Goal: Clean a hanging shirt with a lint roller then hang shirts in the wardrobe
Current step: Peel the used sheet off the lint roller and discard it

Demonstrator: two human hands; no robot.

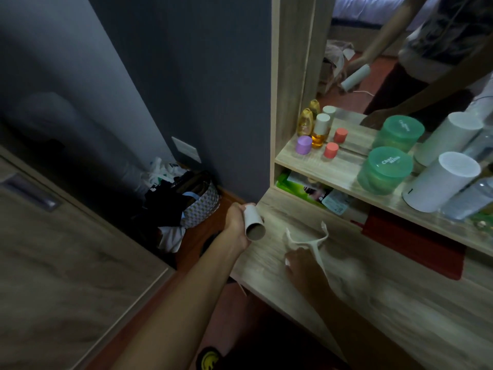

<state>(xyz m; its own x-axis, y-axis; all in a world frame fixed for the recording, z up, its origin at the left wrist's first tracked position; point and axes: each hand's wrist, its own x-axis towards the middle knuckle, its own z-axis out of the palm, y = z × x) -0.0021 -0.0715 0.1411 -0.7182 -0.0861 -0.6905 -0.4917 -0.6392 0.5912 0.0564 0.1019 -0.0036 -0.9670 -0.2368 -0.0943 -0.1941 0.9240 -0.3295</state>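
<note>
Right half of frame: light wood-grain dressing table [400,311] w/ mirror [400,36] above a wood shelf [344,166]. On shelf, upper right: 1 lilac round-capped jar [303,145], 1 amber liquid bottle w/ cream cap [319,130], 1 gold teardrop bottle [305,122], 1 coral-capped small jar [331,150], 1 translucent green round lidded tub [384,170], 1 white cylinder w/ perforated top [441,181]. Under shelf: green packet [293,188], dark red flat case [416,241]. Centre-left, on floor by grey wall [186,62]: patterned fabric basket [204,206] w/ dark clothes. White wall socket plate [186,149] just above. Lower left: wood-grain panel [66,263], blurred.
</note>
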